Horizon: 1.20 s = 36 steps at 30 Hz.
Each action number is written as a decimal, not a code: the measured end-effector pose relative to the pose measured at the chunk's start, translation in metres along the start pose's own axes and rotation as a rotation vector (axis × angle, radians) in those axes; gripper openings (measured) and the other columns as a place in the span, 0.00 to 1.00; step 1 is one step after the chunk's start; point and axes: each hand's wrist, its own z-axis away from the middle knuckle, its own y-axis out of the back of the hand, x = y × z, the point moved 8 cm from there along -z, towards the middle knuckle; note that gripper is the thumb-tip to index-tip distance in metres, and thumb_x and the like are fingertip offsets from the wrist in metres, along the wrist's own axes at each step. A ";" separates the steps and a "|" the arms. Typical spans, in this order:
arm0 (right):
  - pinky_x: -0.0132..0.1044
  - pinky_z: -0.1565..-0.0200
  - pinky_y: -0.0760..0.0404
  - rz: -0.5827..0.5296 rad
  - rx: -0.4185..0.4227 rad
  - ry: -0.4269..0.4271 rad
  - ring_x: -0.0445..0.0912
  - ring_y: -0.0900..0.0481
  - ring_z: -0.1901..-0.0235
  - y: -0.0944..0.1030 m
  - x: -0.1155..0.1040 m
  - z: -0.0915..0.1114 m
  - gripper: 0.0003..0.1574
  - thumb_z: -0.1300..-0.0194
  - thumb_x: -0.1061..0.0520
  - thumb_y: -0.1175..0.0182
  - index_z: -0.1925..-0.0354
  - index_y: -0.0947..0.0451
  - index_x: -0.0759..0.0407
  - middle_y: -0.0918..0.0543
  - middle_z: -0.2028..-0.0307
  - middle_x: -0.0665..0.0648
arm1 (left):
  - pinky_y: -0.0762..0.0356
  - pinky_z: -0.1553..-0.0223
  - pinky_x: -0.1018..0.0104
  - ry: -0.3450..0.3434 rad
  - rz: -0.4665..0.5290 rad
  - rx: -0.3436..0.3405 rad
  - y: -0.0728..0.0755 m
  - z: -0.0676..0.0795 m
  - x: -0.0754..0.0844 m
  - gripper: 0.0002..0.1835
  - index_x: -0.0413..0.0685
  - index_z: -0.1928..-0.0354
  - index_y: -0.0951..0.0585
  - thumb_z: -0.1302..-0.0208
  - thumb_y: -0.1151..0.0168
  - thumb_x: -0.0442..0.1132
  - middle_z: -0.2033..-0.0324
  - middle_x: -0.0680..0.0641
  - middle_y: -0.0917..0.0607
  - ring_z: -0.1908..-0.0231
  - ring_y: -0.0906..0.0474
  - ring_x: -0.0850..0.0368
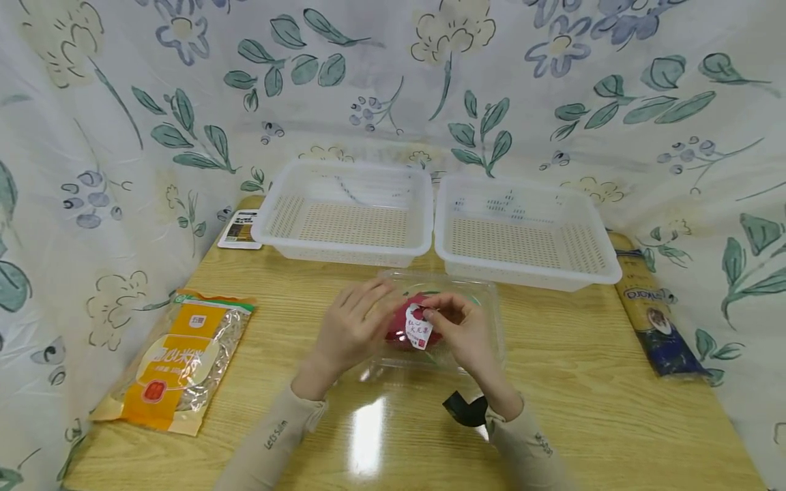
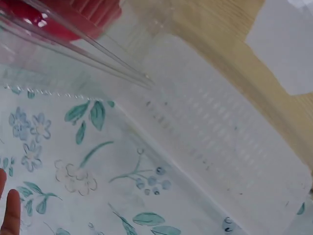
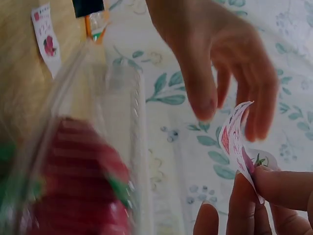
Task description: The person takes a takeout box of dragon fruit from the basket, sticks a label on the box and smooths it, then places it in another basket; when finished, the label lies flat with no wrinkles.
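Observation:
Between finger and thumb, my right hand (image 1: pixel 462 326) pinches a white printed label (image 1: pixel 419 327) with a dragon fruit picture and red writing. The label curls away from the fingers in the right wrist view. Below it is a clear plastic box (image 1: pixel 496 320) holding red dragon fruit (image 1: pixel 398 329) with green tips. My left hand (image 1: pixel 356 320) hovers over the box's left side, fingers extended and apart from the label. In the right wrist view, that left hand (image 3: pixel 220 63) appears blurred behind the label.
Two white perforated baskets (image 1: pixel 344 249) (image 1: pixel 528 273) stand behind the box. An orange-and-clear food bag (image 1: pixel 178 361) lies left, a yellow-and-blue packet (image 1: pixel 653 314) right. A small white packet (image 1: pixel 239 230) sits beside the left basket. A floral curtain (image 1: pixel 393 82) surrounds the table (image 1: pixel 295 300).

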 end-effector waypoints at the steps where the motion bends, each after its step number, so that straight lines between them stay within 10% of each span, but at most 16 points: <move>1: 0.27 0.68 0.22 0.014 0.006 -0.004 0.36 0.22 0.69 0.004 -0.001 -0.002 0.07 0.39 0.69 0.38 0.61 0.19 0.71 0.16 0.62 0.61 | 0.21 0.49 0.59 -0.041 -0.011 0.027 0.001 -0.001 0.007 0.11 0.48 0.54 0.17 0.35 0.42 0.38 0.53 0.45 0.14 0.51 0.18 0.49; 7: 0.26 0.65 0.23 0.086 -0.002 -0.014 0.36 0.22 0.69 0.022 -0.006 -0.014 0.08 0.38 0.67 0.38 0.59 0.19 0.70 0.17 0.65 0.53 | 0.21 0.50 0.62 -0.203 -0.020 0.149 0.000 -0.005 0.035 0.10 0.53 0.58 0.15 0.30 0.43 0.45 0.56 0.51 0.12 0.52 0.16 0.54; 18: 0.26 0.64 0.21 0.212 -0.106 -0.024 0.35 0.21 0.69 0.028 -0.011 -0.024 0.10 0.37 0.65 0.38 0.58 0.19 0.69 0.16 0.62 0.63 | 0.22 0.51 0.64 -0.279 -0.032 0.133 -0.014 -0.016 0.055 0.07 0.55 0.64 0.14 0.33 0.41 0.40 0.66 0.57 0.12 0.57 0.16 0.59; 36: 0.33 0.67 0.18 0.579 -0.282 0.120 0.44 0.16 0.68 0.017 -0.001 -0.041 0.11 0.44 0.66 0.32 0.60 0.17 0.60 0.13 0.65 0.58 | 0.22 0.64 0.69 -0.246 -0.121 0.051 -0.039 -0.014 0.063 0.02 0.56 0.67 0.16 0.39 0.37 0.41 0.70 0.58 0.13 0.69 0.18 0.64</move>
